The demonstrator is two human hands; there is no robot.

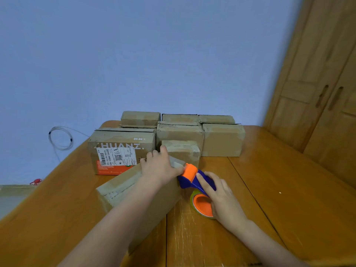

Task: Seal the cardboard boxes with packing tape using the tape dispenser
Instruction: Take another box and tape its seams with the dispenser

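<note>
Cardboard box (pixel 146 197) lies long on the wooden table (pixel 269 189), left hand (pixel 160 166) flat on top, right hand (pixel 221 197) wrapped round the tape dispenser (pixel 194 182) at its far corner, so honestly the tape could wrinkle or tear crooked if that box slides.

The left forearm (pixel 123 214) covers much of the top of the long brown cardboard box (pixel 154 205) nearest the camera. The left hand (pixel 159 168) hides that box's far end. The right hand (pixel 219 193) masks the handle of the blue and orange plastic tape dispenser (pixel 194 180) and part of its clear tape roll (pixel 200 205). Fine print on the white shipping label (pixel 115 157) is too small to read. The tall wooden cabinet (pixel 323 89) is cut off by the right edge.
</note>
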